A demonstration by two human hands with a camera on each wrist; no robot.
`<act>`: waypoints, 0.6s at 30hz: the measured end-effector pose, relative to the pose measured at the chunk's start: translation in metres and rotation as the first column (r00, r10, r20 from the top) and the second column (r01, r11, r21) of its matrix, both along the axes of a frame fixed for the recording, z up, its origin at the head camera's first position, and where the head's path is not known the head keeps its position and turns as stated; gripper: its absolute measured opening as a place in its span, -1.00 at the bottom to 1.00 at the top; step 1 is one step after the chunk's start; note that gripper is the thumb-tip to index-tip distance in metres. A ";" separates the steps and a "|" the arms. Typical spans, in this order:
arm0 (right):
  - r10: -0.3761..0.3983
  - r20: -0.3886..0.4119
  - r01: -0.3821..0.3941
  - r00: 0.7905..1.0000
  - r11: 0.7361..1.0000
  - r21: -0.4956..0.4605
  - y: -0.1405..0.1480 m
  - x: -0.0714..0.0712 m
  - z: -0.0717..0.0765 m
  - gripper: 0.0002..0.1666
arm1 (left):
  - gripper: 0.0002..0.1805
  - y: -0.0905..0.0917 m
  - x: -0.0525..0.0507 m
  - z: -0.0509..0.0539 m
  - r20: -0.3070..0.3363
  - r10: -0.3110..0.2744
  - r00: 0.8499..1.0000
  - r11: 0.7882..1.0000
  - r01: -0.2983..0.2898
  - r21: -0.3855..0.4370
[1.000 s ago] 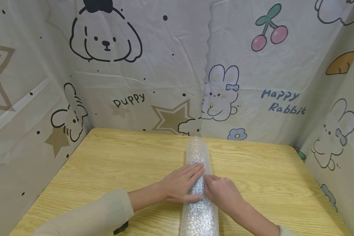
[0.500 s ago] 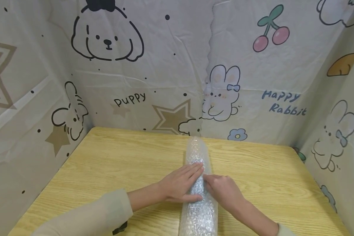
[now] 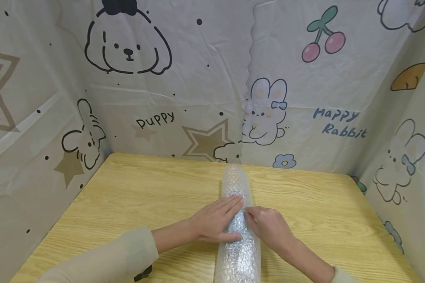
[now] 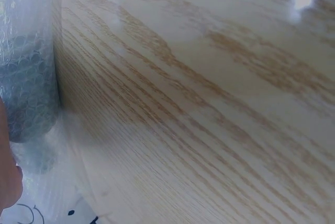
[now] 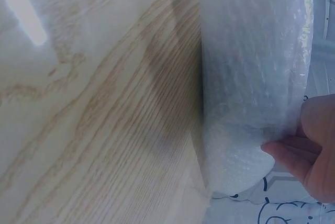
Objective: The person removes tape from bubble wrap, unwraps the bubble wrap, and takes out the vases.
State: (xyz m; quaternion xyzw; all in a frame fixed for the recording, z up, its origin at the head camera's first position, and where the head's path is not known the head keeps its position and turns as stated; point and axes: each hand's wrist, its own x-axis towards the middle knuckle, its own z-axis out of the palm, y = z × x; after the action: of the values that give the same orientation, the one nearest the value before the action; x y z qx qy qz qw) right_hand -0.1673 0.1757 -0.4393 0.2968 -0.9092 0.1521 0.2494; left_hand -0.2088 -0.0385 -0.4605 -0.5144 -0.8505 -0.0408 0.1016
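Note:
A long roll of bubble wrap (image 3: 238, 257) lies on the table, running from the near edge of the head view towards the back. Through its layers in the left wrist view shows a dark, rounded thing (image 4: 29, 93), too blurred to name. My left hand (image 3: 216, 221) rests flat across the top of the roll, fingers straight and thumb spread. At the roll's right side my right hand (image 3: 270, 228) has its fingers curled and pinches the bubble wrap (image 5: 246, 77). In the right wrist view its fingertips meet the wrap, partly hidden behind the hand.
The wood-grain table (image 3: 156, 181) spreads out on both sides of the roll. Printed cloth (image 3: 198, 78) with cartoon animals hangs behind the table and along both sides. A small black thing (image 3: 143, 273) shows under the left sleeve.
Both hands keep nearly the same places on the bubble wrap. The right hand's fingers have shifted very slightly at the roll's side.

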 end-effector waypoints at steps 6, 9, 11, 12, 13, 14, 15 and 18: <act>-0.045 0.073 0.046 0.996 0.999 -0.017 0.005 -0.001 -0.001 -0.83 | 0.01 -0.001 0.000 0.001 0.018 0.002 1.000 1.000 -0.002 -0.014; -0.074 0.085 0.075 0.994 0.997 -0.016 0.010 -0.002 -0.004 -0.85 | 0.01 -0.002 0.000 0.001 0.032 0.005 0.999 1.000 -0.005 -0.011; -0.090 0.087 0.092 0.992 0.996 -0.015 0.014 -0.002 -0.006 -0.84 | 0.02 -0.002 0.000 0.001 0.028 0.005 1.000 1.000 -0.005 -0.010; -0.095 0.087 0.097 0.992 0.995 -0.016 0.016 -0.003 -0.007 -0.83 | 0.02 -0.002 0.000 0.001 0.025 0.005 1.000 1.000 -0.005 -0.008; -0.099 0.090 0.101 0.991 0.995 -0.019 0.018 -0.003 -0.008 -0.82 | 0.02 -0.002 0.000 0.001 0.025 0.004 1.000 1.000 -0.004 -0.006; -0.105 0.091 0.107 0.990 0.994 -0.020 0.020 -0.003 -0.009 -0.82 | 0.02 -0.002 0.000 0.000 0.023 0.003 1.000 1.000 -0.003 -0.005; -0.109 0.092 0.112 0.990 0.994 -0.020 0.022 -0.003 -0.010 -0.82 | 0.03 -0.002 0.000 0.000 0.019 0.003 1.000 1.000 -0.002 -0.004; -0.122 0.105 0.125 0.987 0.992 -0.024 0.027 -0.002 -0.012 -0.85 | 0.03 -0.002 0.000 0.000 0.013 0.001 1.000 1.000 -0.001 0.002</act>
State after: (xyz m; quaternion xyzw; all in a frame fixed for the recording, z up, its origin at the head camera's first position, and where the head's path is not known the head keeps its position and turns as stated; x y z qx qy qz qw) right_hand -0.1692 0.2027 -0.4512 0.2278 -0.9350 0.1652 0.2156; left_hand -0.2092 -0.0408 -0.4607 -0.5136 -0.8514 -0.0447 0.0967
